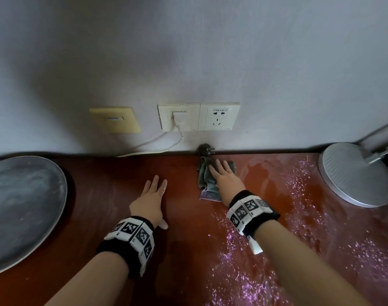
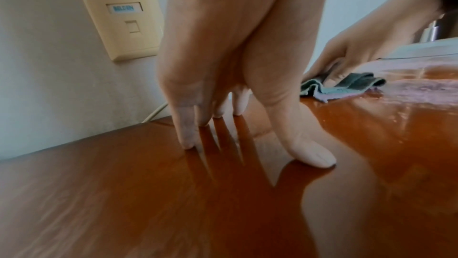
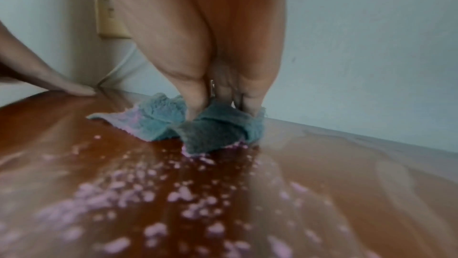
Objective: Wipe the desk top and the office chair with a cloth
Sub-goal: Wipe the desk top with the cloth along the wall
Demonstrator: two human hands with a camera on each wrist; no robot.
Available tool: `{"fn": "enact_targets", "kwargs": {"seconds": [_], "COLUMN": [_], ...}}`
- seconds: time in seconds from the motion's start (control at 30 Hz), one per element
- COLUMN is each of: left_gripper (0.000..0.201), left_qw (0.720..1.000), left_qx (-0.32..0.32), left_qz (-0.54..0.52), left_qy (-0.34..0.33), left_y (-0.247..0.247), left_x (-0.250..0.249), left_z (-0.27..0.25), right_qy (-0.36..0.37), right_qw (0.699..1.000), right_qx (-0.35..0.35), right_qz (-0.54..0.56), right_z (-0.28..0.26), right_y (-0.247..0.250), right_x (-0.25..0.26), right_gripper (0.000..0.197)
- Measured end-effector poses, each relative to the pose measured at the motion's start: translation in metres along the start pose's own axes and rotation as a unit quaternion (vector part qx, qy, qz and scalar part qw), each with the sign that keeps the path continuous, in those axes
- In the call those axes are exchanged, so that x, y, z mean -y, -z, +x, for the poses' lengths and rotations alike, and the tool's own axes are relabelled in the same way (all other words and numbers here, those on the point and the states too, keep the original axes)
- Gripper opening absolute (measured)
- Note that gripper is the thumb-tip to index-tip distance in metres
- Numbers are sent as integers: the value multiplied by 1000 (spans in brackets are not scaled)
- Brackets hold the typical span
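A crumpled grey-teal cloth [image 1: 207,184] [image 2: 357,84] [image 3: 213,131] lies on the red-brown desk top [image 1: 113,195] near the wall. My right hand [image 1: 221,173] [image 3: 218,95] presses down on it with fingers stretched forward; the cloth bunches around the fingertips. My left hand [image 1: 154,195] [image 2: 235,105] rests flat on the bare wood to the left of the cloth, fingers spread and holding nothing. Pink specks [image 1: 303,173] [image 3: 124,193] cover the desk to the right of and behind the cloth. The office chair is out of view.
A round grey tray [image 1: 23,206] sits at the desk's left end and a silver lamp base [image 1: 354,173] at the right. Wall sockets [image 1: 199,117] with a white cable, and a loose black plug [image 1: 206,149], are just beyond the cloth.
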State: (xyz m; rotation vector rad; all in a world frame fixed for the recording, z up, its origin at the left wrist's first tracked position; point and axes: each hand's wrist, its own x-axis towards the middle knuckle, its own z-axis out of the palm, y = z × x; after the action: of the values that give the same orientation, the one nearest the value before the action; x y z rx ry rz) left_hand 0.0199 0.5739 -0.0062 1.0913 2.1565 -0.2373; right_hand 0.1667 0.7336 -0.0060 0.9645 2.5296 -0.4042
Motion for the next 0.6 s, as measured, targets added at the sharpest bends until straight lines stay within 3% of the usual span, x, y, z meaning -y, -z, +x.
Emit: {"fn": "enact_targets", "kwargs": {"seconds": [0.1,0.17,0.27,0.37,0.43,0.5,0.53,0.6], "left_gripper": [128,128,128,128,128,128,128,128], "left_qw": [1000,1000,1000,1000,1000,1000,1000,1000], "left_qx": [11,8,11,14,10,2,1,6], "left_qz": [9,16,13,10,11,11,11,13], "left_qy": [15,24,23,12,13,15,14,10], "left_y": [2,3,5,5,4,3,3,4], "left_x": [-6,-11,-11,-7,-7,-9,-9,-8], "left_z": [0,1,-1,-2,-3,-2,-2,-3], "right_qy": [107,170,90,5,78,158,166,108], "right_qw": [990,979,996,1000,995,983,983,993], "right_qx": [41,52,23,-2,23,36,26,5], "right_qz": [-82,-100,-13,-2,-58,-90,-79,-36], "right_z": [-6,-9,2,10,3,-2,-1,4], "right_y": [-5,-10,-4,1,-3,-13,-15,-11], "right_x": [37,49,21,10,29,35,27,-2], "right_gripper": [85,84,86,77,86,77,76,81]}}
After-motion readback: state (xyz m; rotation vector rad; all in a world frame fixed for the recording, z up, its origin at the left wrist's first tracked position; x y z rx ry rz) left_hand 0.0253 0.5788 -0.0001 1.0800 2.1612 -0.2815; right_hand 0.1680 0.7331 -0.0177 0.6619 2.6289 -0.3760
